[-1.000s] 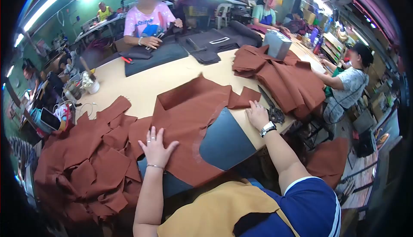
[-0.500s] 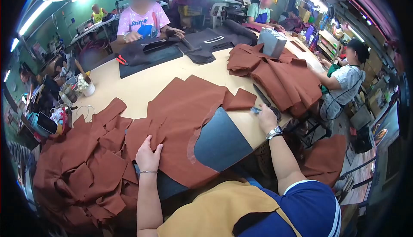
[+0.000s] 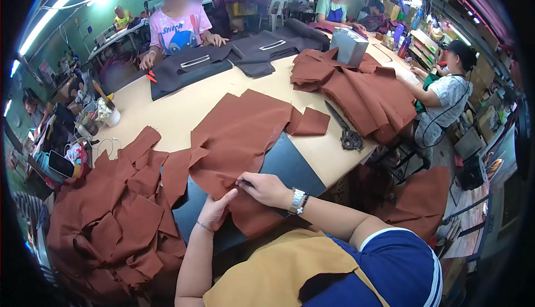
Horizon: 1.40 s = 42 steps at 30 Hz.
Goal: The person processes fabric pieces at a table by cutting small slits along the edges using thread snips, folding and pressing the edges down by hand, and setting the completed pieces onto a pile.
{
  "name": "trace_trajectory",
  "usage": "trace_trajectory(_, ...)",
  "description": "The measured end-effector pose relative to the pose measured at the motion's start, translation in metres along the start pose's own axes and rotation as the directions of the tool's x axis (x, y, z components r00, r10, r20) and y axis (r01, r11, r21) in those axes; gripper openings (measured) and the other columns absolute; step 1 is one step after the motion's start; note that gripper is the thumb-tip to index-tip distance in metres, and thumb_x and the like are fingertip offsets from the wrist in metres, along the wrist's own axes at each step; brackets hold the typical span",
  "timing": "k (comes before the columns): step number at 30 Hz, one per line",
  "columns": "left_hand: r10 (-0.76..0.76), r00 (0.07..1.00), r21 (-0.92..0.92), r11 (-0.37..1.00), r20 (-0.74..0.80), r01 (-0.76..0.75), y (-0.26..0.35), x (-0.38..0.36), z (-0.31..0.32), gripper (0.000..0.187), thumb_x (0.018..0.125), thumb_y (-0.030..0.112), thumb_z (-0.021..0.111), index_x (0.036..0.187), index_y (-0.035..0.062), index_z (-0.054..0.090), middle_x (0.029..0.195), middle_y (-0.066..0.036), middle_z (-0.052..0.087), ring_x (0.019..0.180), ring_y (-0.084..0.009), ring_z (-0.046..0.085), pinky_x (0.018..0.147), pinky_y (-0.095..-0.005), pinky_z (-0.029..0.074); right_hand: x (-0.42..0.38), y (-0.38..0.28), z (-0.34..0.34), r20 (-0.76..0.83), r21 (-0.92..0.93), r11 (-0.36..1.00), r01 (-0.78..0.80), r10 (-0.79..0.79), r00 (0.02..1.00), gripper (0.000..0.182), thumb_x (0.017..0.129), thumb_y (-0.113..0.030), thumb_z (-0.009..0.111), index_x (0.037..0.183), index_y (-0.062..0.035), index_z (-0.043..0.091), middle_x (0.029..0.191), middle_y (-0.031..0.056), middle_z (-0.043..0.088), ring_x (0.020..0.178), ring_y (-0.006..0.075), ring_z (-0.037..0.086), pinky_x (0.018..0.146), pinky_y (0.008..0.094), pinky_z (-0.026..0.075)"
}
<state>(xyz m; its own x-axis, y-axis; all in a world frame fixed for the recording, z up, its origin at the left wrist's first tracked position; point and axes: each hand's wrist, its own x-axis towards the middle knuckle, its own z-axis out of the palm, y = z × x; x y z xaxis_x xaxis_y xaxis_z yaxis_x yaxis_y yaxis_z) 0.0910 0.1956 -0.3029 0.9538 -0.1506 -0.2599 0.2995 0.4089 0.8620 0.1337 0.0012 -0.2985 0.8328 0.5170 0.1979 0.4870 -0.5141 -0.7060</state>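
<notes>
A large rust-brown cloth piece (image 3: 239,128) lies over a dark board (image 3: 284,165) at the table's near edge. Its lower left part is lifted and bunched between my hands. My left hand (image 3: 214,211) grips the folded edge, thumb on top and fingers partly under the cloth. Just right of it, my right hand (image 3: 266,189) has its fingers pinched together at the same fold; whether a small tool is also in them is hidden.
A heap of rust-brown pieces (image 3: 122,218) hangs at the left. Scissors (image 3: 343,126) lie near a brown stack (image 3: 362,95) topped by a metal block (image 3: 349,47). Across the pale table (image 3: 184,112), a co-worker (image 3: 178,28) handles dark cloth; another person (image 3: 446,95) sits right.
My right hand has come from the table's right side to the cloth beside my left hand. My left hand has moved slightly right and down, and the cloth's lower left part is now gathered up.
</notes>
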Motion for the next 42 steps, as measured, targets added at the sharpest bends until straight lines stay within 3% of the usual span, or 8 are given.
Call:
trace_trajectory(2, 0.032, 0.998, 0.033, 0.999, -0.056, -0.03, -0.007, 0.006, -0.002, 0.046, 0.096, 0.02, 0.064, 0.137, 0.0062, 0.049, 0.125, -0.008, 0.061, 0.112, -0.0215, 0.061, 0.096, -0.0378, 0.05, 0.003, 0.002, 0.007, -0.042, 0.063, 0.998, 0.027, -0.024, 0.999, 0.018, 0.1, -0.019, 0.053, 0.11, -0.0052, 0.058, 0.098, 0.0135, 0.068, 0.088, 0.0287, 0.067, 0.076, 0.0365, 0.053)
trace_trajectory(6, -0.011, 1.0, -0.531, 0.847, 0.002, 0.01, 0.0, 0.013, -0.014, 0.045, 0.097, 0.019, 0.062, 0.138, 0.0052, 0.047, 0.128, -0.007, 0.06, 0.114, -0.0218, 0.06, 0.101, -0.0374, 0.047, 0.009, 0.009, 0.005, 0.038, 0.451, 0.889, -0.077, 0.067, 0.997, 0.02, 0.103, -0.02, 0.05, 0.11, -0.0028, 0.057, 0.095, 0.0061, 0.064, 0.082, 0.0149, 0.062, 0.075, 0.0308, 0.051)
trace_trajectory(10, 0.072, 0.995, -0.011, 0.997, -0.064, -0.073, -0.012, 0.011, -0.01, 0.041, 0.098, 0.014, 0.058, 0.136, 0.004, 0.048, 0.13, -0.007, 0.058, 0.115, -0.0233, 0.059, 0.099, -0.0386, 0.049, 0.005, 0.009, 0.003, -0.015, 0.515, 0.854, -0.076, 0.097, 0.995, 0.02, 0.103, -0.019, 0.049, 0.109, -0.0011, 0.057, 0.094, 0.0056, 0.063, 0.081, 0.0125, 0.059, 0.076, 0.0301, 0.051)
trace_trajectory(17, -0.099, 0.993, -0.44, 0.896, -0.067, 0.06, -0.02, 0.025, -0.032, 0.04, 0.094, 0.013, 0.063, 0.131, 0.0036, 0.052, 0.122, -0.01, 0.063, 0.112, -0.0224, 0.061, 0.094, -0.036, 0.052, -0.003, -0.001, 0.0, 0.071, 0.531, 0.83, -0.172, 0.158, 0.985, 0.022, 0.103, -0.02, 0.051, 0.111, -0.0004, 0.057, 0.092, 0.0087, 0.064, 0.087, 0.0127, 0.06, 0.081, 0.0288, 0.049)
trace_trajectory(20, 0.041, 0.99, -0.104, 0.993, -0.135, -0.056, 0.003, 0.008, -0.007, 0.038, 0.092, 0.012, 0.066, 0.127, 0.0018, 0.055, 0.117, -0.009, 0.065, 0.107, -0.0218, 0.064, 0.09, -0.0344, 0.054, -0.004, -0.001, 0.007, -0.066, 0.425, 0.905, -0.016, 0.049, 0.997, 0.027, 0.105, -0.026, 0.046, 0.114, -0.0029, 0.058, 0.081, 0.0034, 0.058, 0.077, 0.0079, 0.054, 0.073, 0.0253, 0.046)
trace_trajectory(23, -0.051, 0.989, -0.127, 0.991, -0.137, 0.033, 0.001, 0.008, -0.01, 0.041, 0.09, 0.011, 0.068, 0.127, 0.0005, 0.055, 0.116, -0.009, 0.066, 0.101, -0.0213, 0.066, 0.087, -0.0327, 0.054, -0.008, 0.002, 0.001, 0.17, 0.772, 0.582, -0.256, 0.199, 0.965, 0.035, 0.107, -0.034, 0.039, 0.114, -0.0057, 0.058, 0.074, -0.0035, 0.047, 0.068, 0.004, 0.043, 0.065, 0.0219, 0.04)
trace_trajectory(25, -0.043, 0.988, -0.082, 0.996, -0.149, 0.031, -0.001, 0.012, -0.015, 0.043, 0.09, 0.012, 0.067, 0.129, -0.0002, 0.054, 0.114, -0.008, 0.066, 0.098, -0.0209, 0.067, 0.087, -0.0315, 0.053, -0.007, -0.001, -0.008, 0.266, 0.718, 0.585, -0.376, 0.269, 0.926, 0.039, 0.108, -0.038, 0.032, 0.115, -0.0084, 0.056, 0.073, -0.0055, 0.042, 0.058, 0.0042, 0.036, 0.049, 0.0204, 0.034)
trace_trajectory(42, 0.103, 0.982, -0.073, 0.991, -0.16, -0.116, 0.001, 0.012, -0.017, 0.044, 0.09, 0.011, 0.068, 0.129, -0.0008, 0.054, 0.121, -0.008, 0.063, 0.104, -0.017, 0.062, 0.089, -0.0292, 0.051, 0.022, 0.006, -0.016, 0.692, 0.655, 0.174, -0.735, 0.252, 0.676, 0.039, 0.105, -0.04, 0.04, 0.119, -0.0072, 0.054, 0.067, -0.0056, 0.035, 0.051, 0.004, 0.026, 0.042, 0.0183, 0.022)
